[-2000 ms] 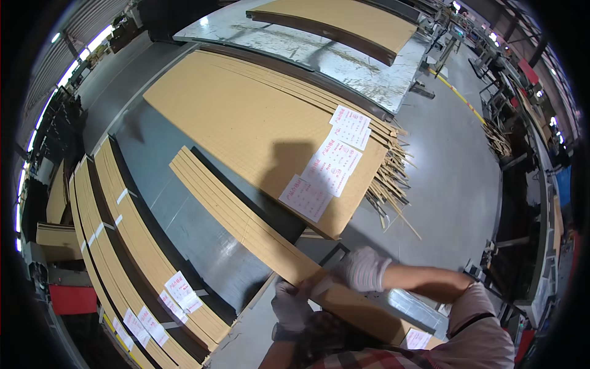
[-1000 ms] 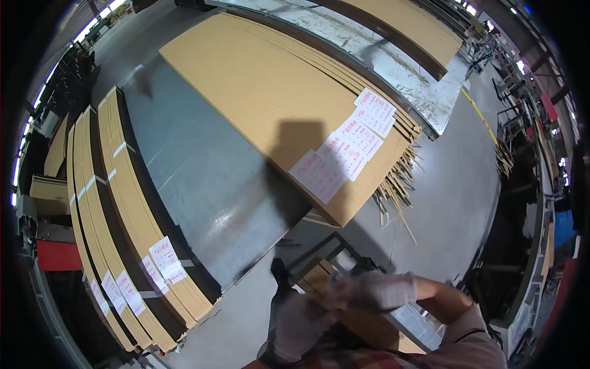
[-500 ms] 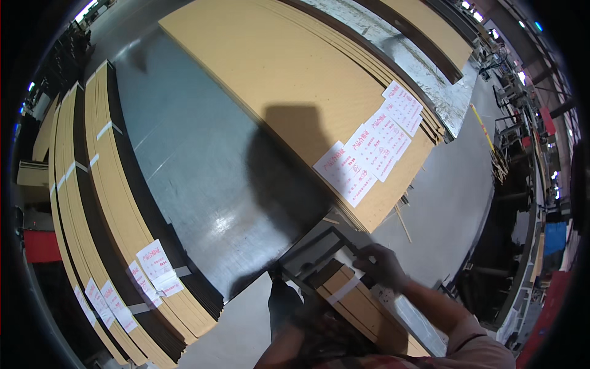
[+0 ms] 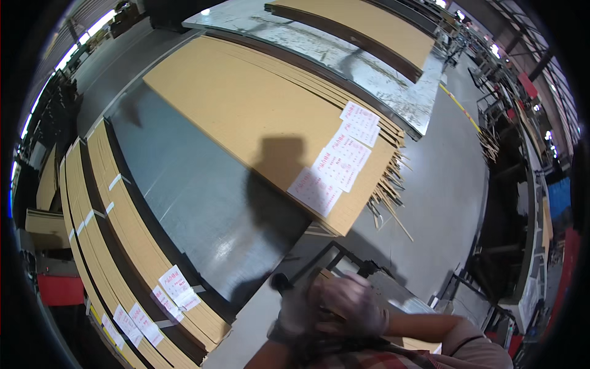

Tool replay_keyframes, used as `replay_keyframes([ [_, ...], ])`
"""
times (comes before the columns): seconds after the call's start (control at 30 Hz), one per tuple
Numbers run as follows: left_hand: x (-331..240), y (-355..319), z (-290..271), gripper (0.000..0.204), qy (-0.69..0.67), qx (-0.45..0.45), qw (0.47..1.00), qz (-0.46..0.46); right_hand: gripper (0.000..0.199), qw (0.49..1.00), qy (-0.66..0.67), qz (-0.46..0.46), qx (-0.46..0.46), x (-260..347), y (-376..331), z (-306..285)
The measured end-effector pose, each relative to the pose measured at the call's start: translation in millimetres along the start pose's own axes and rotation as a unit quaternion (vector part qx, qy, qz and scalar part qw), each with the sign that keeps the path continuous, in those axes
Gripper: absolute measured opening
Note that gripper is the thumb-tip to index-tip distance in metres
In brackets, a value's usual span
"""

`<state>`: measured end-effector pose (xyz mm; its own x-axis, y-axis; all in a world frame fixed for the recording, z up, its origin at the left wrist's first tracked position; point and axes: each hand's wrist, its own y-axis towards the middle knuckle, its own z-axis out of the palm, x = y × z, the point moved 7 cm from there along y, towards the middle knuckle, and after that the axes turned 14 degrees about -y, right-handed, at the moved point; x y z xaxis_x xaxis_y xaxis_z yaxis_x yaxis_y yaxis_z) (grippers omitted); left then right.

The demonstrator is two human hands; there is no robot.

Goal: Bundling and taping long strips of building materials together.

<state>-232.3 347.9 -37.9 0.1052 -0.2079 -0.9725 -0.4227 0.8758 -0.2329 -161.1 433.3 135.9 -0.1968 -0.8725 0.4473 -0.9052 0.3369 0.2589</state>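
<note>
Tan fibreboard everywhere: a big stack of boards (image 4: 264, 117) lies far and centre, with white paper labels (image 4: 335, 163) stuck along its near right end and thin wooden strips (image 4: 387, 197) poking out from under that end. Left, a second row of boards (image 4: 123, 234) stands in a long curve, also labelled near its close end. Between the two stacks, a bare grey metal floor (image 4: 196, 197) carrying the person's shadow. A further board pile (image 4: 362, 27) sits on a silver sheet at the far right.

Near, bottom centre: a black metal frame (image 4: 338, 258) just beyond the hands. Both hands are gloved and pressed together. The left hand (image 4: 294, 310) is curled, fingers closed round something dark; I cannot tell what. The right hand (image 4: 353, 304) lies over it, fingers bent, covering the grip. Right forearm comes in from the lower right, nearly level; left wrist rises from the bottom edge.
</note>
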Motion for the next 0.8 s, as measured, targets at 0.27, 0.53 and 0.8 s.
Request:
replay_keyframes([
  [0.27, -9, 61, 23, 0.021, -0.031, 0.172, 0.985, 0.01, 0.017, 0.886, -0.136, 0.004, 0.443, -72, -1, 46],
  [0.53, -38, 63, 42, 0.023, 0.052, 0.158, 0.983, 0.082, 0.016, 0.797, -0.394, 0.111, 0.445, -200, -55, 93],
  [0.8, -33, 37, 6, 0.03, 0.022, -0.041, 0.982, 0.183, 0.03, 0.76, -0.054, 0.597, -0.251, -244, -379, -99],
])
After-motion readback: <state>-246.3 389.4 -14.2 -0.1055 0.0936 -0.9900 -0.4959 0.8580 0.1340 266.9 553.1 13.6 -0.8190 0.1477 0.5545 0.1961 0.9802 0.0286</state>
